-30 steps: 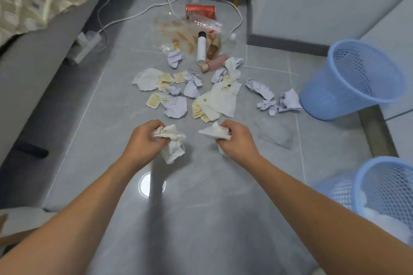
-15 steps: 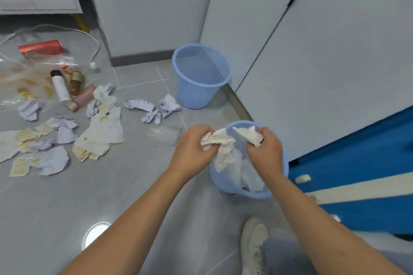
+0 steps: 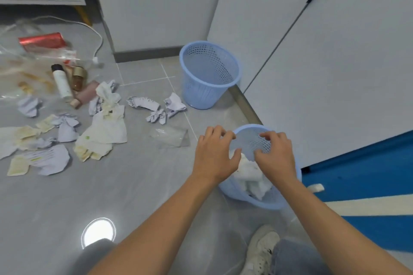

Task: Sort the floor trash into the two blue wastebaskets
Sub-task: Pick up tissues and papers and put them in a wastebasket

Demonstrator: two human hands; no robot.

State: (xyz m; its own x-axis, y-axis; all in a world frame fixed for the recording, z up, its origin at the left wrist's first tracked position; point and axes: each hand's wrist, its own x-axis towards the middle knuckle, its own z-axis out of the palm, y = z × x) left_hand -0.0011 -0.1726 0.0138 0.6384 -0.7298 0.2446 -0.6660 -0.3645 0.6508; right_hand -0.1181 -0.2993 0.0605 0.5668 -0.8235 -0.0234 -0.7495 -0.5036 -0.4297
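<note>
Both of my hands hover over the near blue wastebasket, which holds white crumpled tissues. My left hand and my right hand have loosely spread fingers and hold nothing. A second blue wastebasket stands farther back by the wall; nothing shows inside it. Crumpled papers and tissues lie scattered on the grey floor to the left, with several small bottles, a red packet and clear plastic bags behind them.
A clear plastic bag lies flat just left of my left hand. A white cable runs along the floor by a cabinet. Grey cabinet doors rise on the right, above a blue and white mat. My shoe is at the bottom.
My view swung right from the trash pile to the near wastebasket. Both hands carried crumpled tissues over it and let them go; the tissues now lie inside.
</note>
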